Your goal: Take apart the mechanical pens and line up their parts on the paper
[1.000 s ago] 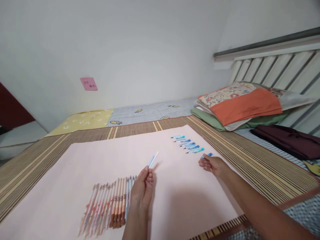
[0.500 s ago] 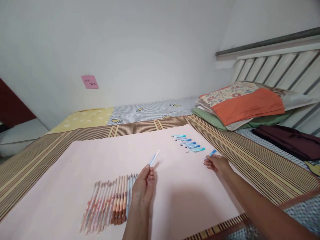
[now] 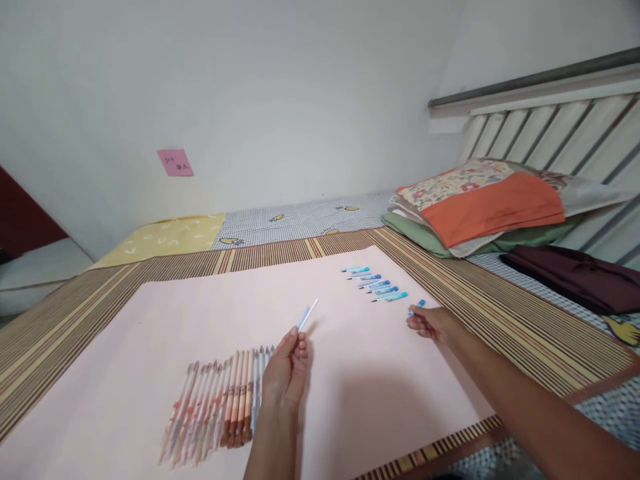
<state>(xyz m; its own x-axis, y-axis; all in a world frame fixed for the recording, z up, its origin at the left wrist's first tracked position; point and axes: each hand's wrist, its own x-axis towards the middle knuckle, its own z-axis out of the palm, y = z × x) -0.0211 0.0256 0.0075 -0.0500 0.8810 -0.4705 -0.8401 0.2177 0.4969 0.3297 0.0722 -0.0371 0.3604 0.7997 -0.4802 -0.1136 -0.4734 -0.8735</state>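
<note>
My left hand [image 3: 287, 375] is closed around the lower end of a thin white and light-blue pen tube [image 3: 306, 315], which points up and away over the pink paper sheet [image 3: 200, 313]. My right hand [image 3: 431, 323] is pinched on a small blue pen piece [image 3: 419, 305], low over the sheet. Just beyond it lies a neat row of several blue-capped pen pieces [image 3: 376, 285]. To the left of my left wrist lies a tight row of several pens [image 3: 220, 403], orange-patterned and pale, side by side.
The pink sheet lies on a striped brown mat [image 3: 520, 320] on a bed. Folded pillows and cloths [image 3: 480, 207] and a dark maroon cloth [image 3: 575, 277] are at the right. A pink note [image 3: 175, 162] sticks to the white wall.
My right hand with the small blue piece has shifted slightly right, away from the row of blue pieces. My left hand has kept holding the pen tube in about the same place.
</note>
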